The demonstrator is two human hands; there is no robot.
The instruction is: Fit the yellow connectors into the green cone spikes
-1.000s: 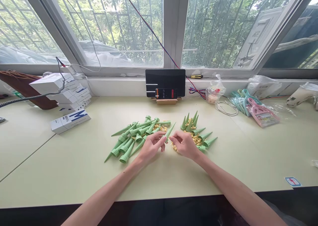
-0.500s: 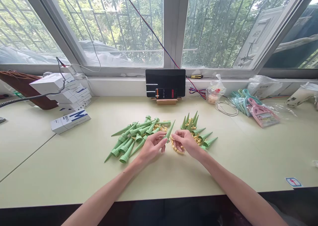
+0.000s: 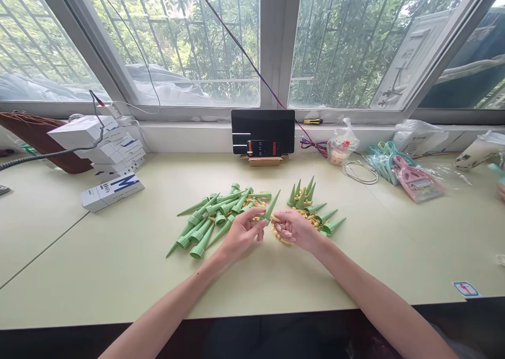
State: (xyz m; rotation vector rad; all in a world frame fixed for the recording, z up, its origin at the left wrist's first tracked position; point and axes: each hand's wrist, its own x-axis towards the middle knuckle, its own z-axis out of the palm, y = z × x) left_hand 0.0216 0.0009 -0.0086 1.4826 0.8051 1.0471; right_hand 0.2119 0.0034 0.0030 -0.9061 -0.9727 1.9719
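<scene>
My left hand point(image 3: 245, 231) is closed on a green plastic watering spike point(image 3: 271, 205), its point tilted up and to the right. Fingertips of my right hand point(image 3: 295, 227) pinch a small yellow plastic piece point(image 3: 275, 218) close to the spike's lower end; whether the two touch I cannot tell. A heap of green spikes point(image 3: 201, 238) with ribbed caps lies left of my left hand. Beyond and beside my right hand, more spikes point(image 3: 334, 226) stand or lie among loose yellow pieces point(image 3: 315, 221). Some yellow pieces are partly hidden under my right hand.
A phone point(image 3: 264, 148) leans against a black screen point(image 3: 263, 125) at the back. White boxes point(image 3: 113, 191) are at left. At right lie a coiled cable point(image 3: 360, 173) and bagged teal and pink dustpans point(image 3: 418, 180). Another person's hand point(image 3: 501, 190) shows at the right edge.
My right hand has turned slightly, bringing the yellow piece up by the spike's lower end. The spike shifted a little right. Another person's hand with something teal has appeared at the right edge.
</scene>
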